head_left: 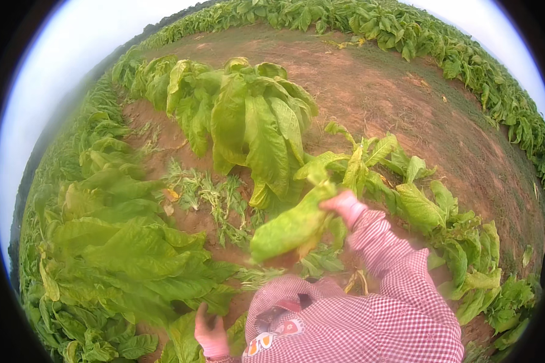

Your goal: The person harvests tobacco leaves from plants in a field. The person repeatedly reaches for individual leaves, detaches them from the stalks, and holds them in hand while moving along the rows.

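My right hand (343, 206), in a pink cuff, is closed around the stalk end of a broad yellow-green tobacco leaf (290, 228). The leaf hangs down to the left, slightly blurred, and the fingers are partly hidden behind it. Lower in the picture is my left hand (209, 334), thumb and fingers apart, with no leaf seen in it. It is close to the large green leaves (133, 266) of the left row. A tall tobacco plant (257, 127) with drooping leaves stands just ahead.
Leaning tobacco plants (421, 209) stretch along my right side. Small wilted shoots (209, 193) lie on the soil between the rows. Brown bare ground (381, 97) extends beyond, bordered by another tobacco row (466, 57).
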Available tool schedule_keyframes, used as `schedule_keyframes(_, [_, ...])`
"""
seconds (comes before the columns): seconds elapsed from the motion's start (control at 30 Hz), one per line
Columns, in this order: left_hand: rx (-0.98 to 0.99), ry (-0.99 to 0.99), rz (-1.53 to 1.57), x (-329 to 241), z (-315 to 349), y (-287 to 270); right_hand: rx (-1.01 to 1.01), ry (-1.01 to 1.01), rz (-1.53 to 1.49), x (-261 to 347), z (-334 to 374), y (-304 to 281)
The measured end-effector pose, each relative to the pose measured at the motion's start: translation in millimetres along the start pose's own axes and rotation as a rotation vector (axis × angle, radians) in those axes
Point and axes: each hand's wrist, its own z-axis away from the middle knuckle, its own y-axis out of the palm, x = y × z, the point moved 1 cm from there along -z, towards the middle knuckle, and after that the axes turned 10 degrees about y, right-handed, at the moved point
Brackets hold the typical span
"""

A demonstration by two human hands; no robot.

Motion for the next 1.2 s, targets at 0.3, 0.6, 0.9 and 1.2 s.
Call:
schedule_keyframes(0.3, [0.003,-0.291,0.080,31.2,40.4,50.2,-0.622,-0.190,-0.518,128.2,-60.1,-295.7])
schedule_keyframes(0.6, [0.138,-0.193,-0.078,-2.4,9.4,73.6,-0.307,0.251,-0.004,-50.3,-219.3,-229.2])
schedule_keyframes(0.9, [0.294,-0.221,-0.182,25.1,-23.5,66.7,-0.229,0.418,0.079,-101.5,-250.7,-173.7])
schedule_keyframes(1.2, [0.364,-0.241,0.005,102.3,-135.6,56.9,-0.403,0.388,-0.242,-73.6,-216.6,-117.4])
